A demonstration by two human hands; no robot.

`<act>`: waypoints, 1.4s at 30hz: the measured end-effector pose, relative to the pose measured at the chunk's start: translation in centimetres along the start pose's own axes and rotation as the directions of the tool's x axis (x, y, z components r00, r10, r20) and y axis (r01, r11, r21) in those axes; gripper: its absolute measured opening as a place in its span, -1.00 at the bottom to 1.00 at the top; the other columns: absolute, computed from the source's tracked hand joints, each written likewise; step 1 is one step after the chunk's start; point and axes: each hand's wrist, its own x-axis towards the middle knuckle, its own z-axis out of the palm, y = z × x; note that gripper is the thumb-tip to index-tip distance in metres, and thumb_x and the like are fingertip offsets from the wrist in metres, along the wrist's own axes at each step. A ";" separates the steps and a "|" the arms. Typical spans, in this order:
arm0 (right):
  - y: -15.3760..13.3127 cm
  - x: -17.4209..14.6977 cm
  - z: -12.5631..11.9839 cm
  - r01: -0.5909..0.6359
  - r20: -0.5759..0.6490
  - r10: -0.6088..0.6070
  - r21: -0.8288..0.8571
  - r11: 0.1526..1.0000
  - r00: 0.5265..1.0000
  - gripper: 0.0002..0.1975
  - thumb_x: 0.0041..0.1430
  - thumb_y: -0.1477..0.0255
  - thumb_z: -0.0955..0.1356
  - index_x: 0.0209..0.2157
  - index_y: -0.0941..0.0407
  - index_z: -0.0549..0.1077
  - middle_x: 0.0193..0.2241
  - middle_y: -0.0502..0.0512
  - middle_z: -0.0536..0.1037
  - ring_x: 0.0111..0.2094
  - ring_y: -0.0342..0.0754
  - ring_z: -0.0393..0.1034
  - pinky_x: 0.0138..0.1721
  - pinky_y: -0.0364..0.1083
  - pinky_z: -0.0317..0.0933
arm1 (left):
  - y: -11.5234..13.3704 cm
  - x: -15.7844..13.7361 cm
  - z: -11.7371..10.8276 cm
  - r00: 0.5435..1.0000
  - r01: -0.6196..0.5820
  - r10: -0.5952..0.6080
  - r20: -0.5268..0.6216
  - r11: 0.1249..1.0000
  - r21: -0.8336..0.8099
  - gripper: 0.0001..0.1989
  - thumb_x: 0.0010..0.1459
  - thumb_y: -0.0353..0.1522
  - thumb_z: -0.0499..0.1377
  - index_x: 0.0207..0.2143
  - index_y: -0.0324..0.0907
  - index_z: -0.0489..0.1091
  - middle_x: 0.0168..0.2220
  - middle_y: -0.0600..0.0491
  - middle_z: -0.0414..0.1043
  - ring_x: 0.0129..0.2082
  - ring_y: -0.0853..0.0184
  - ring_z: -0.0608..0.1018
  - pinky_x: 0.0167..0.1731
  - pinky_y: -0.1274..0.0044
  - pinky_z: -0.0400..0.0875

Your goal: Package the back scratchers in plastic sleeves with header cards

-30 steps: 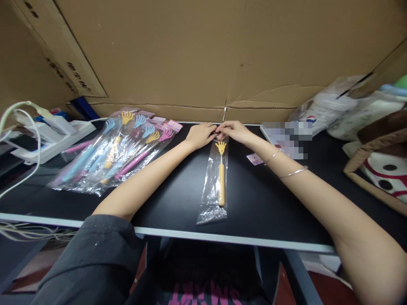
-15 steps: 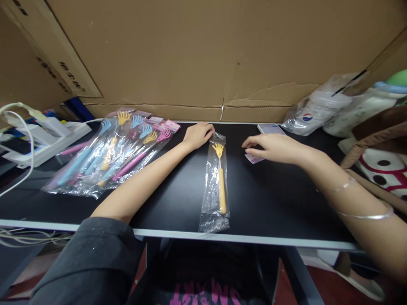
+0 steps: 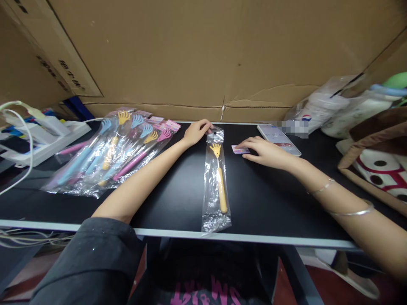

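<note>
A yellow back scratcher (image 3: 221,190) with a hand-shaped head lies in a clear plastic bag (image 3: 211,207) at the middle of the black table. My left hand (image 3: 197,132) is at the bag's top end, its curled fingers closed on the upper left corner. To the right, my right hand (image 3: 262,152) has its fingertips on a small pink and purple printed card (image 3: 241,149), with the thumb by the lower edge. Part of the card is hidden under the fingers. The card lies a short way right of the bag.
On the left is a pile of bagged back scratchers (image 3: 111,156) in several colours, beside a white power strip (image 3: 47,144) with cables. A phone (image 3: 280,140) lies behind my right hand. A bagged cup (image 3: 321,110) and a brown bag (image 3: 375,148) stand right. Cardboard (image 3: 190,55) walls the back.
My right hand has moved left, and the card has slid left towards the bagged back scratcher. The bag's top has shifted slightly left and farther back at my left hand. More of the phone shows.
</note>
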 end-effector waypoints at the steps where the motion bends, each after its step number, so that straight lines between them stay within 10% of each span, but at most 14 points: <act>1: -0.1 0.6 0.1 0.000 -0.008 0.000 -0.004 1.000 1.000 -0.59 0.22 0.29 0.29 0.04 0.07 0.55 0.02 0.25 0.57 0.04 0.21 0.44 0.07 0.19 0.32 | -0.3 0.2 0.1 1.000 0.001 -0.001 -0.004 0.997 -0.072 -0.73 0.38 -0.32 0.01 -0.23 -0.24 0.46 -0.35 0.04 0.57 -0.35 0.42 0.57 -0.18 0.58 0.40; 17: 0.7 7.2 -0.2 -0.261 -0.135 0.248 -0.086 0.961 0.959 -0.67 0.21 0.41 0.30 -0.02 0.05 0.57 -0.32 0.12 0.66 -0.31 0.10 0.51 -0.31 -0.04 0.18 | -1.7 0.9 0.7 0.998 0.061 -0.044 0.050 0.892 -0.447 -0.78 0.26 -0.25 0.24 -0.23 -0.25 0.42 -0.45 0.07 0.60 -0.49 0.49 0.57 -0.30 0.62 0.43; 23: 1.9 9.3 0.8 -0.212 -0.144 0.249 0.233 0.949 0.958 -0.76 0.09 0.47 0.37 -0.17 0.11 0.57 -0.48 0.02 0.57 -0.45 -0.03 0.42 -0.29 -0.06 0.21 | -1.7 0.7 0.6 0.999 0.030 -0.013 0.047 0.930 -0.366 -0.83 0.15 -0.40 0.26 -0.18 -0.24 0.43 -0.40 0.09 0.59 -0.42 0.50 0.56 -0.26 0.61 0.38; 30: 3.1 10.1 3.4 -0.129 -0.205 0.366 0.695 0.708 0.908 -0.87 0.00 0.48 0.41 -0.33 0.14 0.47 -0.50 -0.06 0.48 -0.56 -0.18 0.26 -0.45 -0.13 0.17 | -1.8 0.9 0.6 0.995 0.041 -0.011 0.095 0.949 -0.313 -0.77 0.10 -0.53 0.21 -0.15 -0.27 0.48 -0.36 0.09 0.57 -0.42 0.50 0.50 -0.23 0.60 0.36; 42: 4.1 10.0 4.4 -0.025 -0.256 0.408 0.821 0.570 0.876 -0.83 0.17 0.38 0.42 -0.32 0.05 0.32 -0.51 -0.03 0.55 -0.60 -0.16 0.33 -0.48 -0.13 0.25 | -1.9 1.0 0.2 0.999 0.018 0.000 0.051 0.933 -0.360 -0.88 0.26 -0.38 0.18 -0.17 -0.24 0.38 -0.33 0.02 0.60 -0.30 0.40 0.61 -0.12 0.53 0.42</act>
